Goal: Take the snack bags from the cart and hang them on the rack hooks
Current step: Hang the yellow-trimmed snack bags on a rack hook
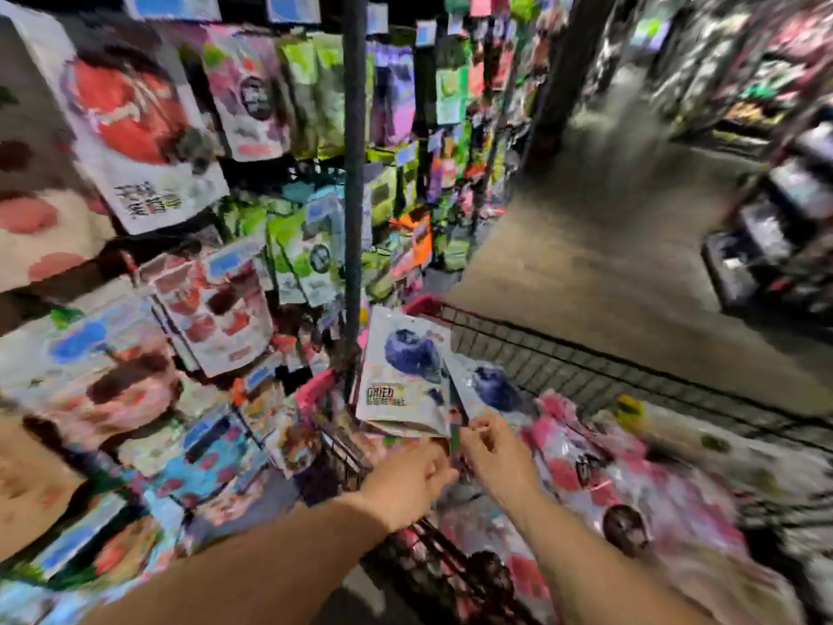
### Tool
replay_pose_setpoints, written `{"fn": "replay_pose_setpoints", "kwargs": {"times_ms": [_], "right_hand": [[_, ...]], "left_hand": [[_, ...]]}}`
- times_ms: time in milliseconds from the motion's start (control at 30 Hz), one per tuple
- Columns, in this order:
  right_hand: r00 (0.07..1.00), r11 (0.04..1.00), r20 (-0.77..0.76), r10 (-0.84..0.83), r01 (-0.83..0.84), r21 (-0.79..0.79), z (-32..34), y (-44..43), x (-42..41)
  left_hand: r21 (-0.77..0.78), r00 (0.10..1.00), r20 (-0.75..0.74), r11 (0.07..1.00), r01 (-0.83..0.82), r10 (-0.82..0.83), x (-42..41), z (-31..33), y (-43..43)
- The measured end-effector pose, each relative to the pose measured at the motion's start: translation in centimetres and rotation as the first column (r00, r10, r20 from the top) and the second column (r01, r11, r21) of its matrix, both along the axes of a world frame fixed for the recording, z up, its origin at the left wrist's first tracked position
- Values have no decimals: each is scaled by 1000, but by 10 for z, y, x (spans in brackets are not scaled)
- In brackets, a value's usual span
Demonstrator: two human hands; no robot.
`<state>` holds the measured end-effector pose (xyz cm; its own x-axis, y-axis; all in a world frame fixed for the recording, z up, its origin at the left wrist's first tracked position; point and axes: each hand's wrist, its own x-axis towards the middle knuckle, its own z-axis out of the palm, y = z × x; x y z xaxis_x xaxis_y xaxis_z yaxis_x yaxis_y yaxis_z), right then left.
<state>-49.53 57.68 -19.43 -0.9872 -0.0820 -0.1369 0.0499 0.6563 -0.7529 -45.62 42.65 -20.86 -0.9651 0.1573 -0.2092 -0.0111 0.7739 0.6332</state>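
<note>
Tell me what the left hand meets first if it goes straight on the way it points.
The dried blueberry bag, just beyond the left hand; blur hides whether its fingers already touch the bag's lower edge.

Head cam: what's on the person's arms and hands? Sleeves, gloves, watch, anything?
Nothing worn shows. Left hand and right hand are ungloved; left forearm and right forearm are bare to the frame edge, no sleeve in view. No watch, band or ring visible, though blur could hide small ones.
</note>
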Motion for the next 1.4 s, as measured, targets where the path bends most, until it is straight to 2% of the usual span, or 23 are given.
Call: {"fn": "replay_pose_setpoints", "kwargs": {"times_ms": [67,133,200,267,400,633,733,833,867,933,967,1033,1167,1267,1400], "right_hand": [[996,997,46,-80,79,10,-10,42,0],[987,989,81,-137,132,64,-17,76,7],[972,977,124,-197,185,107,-28,105,14],[955,962,164,-247,221,162,-37,127,21],[900,920,222,-376,334,204,-50,156,34],[821,843,246,-515,433,319,-48,191,46],[799,799,193,-570,484,357,-42,204,54],[743,700,140,-654,525,484,-30,219,70],[718,638,109,-688,525,563,-24,224,76],[599,482,48,-800,592,646,-15,236,87],[532,432,52,-845,621,654,-15,242,94],[446,395,86,-891,669,630,-15,252,106],[358,375,129,-925,798,472,-20,262,120],[335,379,180,-925,853,359,-22,261,120],[388,368,62,-919,795,482,-18,259,106]], "left_hand": [[-90,981,69,979,186,-180,-6,-9,28],[-278,930,122,888,367,-346,-8,-11,45],[-380,889,194,804,457,-414,-10,-12,52],[-382,892,218,806,451,-396,-14,-15,54],[-388,913,147,828,406,-380,-13,-16,55],[-332,865,277,804,494,-417,-18,-21,58],[-307,859,285,808,503,-426,-16,-25,55],[-304,879,252,829,468,-404,-15,-26,53],[-301,884,248,836,459,-396,-15,-26,53],[-295,888,240,842,451,-392,-15,-25,53],[-294,888,235,842,452,-394,-15,-25,53],[-294,886,224,838,459,-406,-15,-25,52],[-275,869,205,825,493,-451,-18,-30,49],[-252,868,186,831,495,-461,-20,-32,48],[-237,878,196,847,475,-438,-20,-31,49]]}}
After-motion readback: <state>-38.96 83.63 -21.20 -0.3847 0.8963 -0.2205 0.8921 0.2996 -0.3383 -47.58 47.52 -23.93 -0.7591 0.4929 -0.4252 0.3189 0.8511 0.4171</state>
